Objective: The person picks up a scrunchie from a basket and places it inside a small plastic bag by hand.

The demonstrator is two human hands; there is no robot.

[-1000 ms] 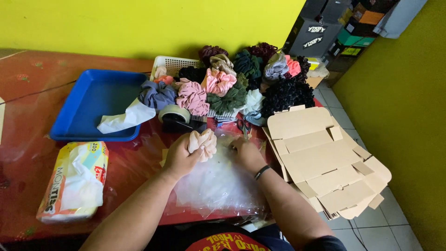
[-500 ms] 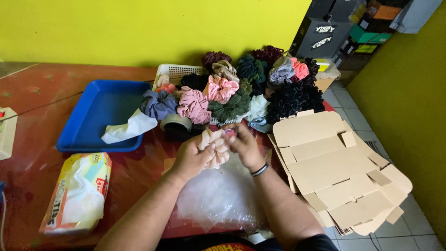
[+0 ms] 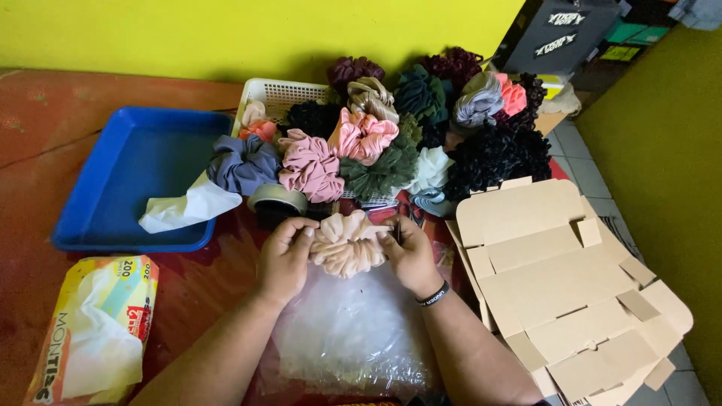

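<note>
A pale peach scrunchie [image 3: 347, 244] is stretched between my two hands at the middle of the red table. My left hand [image 3: 286, 256] grips its left side and my right hand [image 3: 408, 252] grips its right side; a dark band sits on my right wrist. Under my hands and forearms lies a sheet of clear bubble wrap [image 3: 350, 334]. Just beyond my hands a roll of tape [image 3: 277, 200] rests on the table.
A heap of scrunchies in many colours [image 3: 391, 128] covers a white basket [image 3: 278, 94]. A blue tray [image 3: 135, 180] with a white tissue [image 3: 184, 208] is at the left, a tissue pack [image 3: 94, 331] near left, a flat unfolded cardboard box [image 3: 564, 278] at the right.
My right hand has closed onto the scrunchie, which is now spread wide between both hands. The camera has tilted slightly.
</note>
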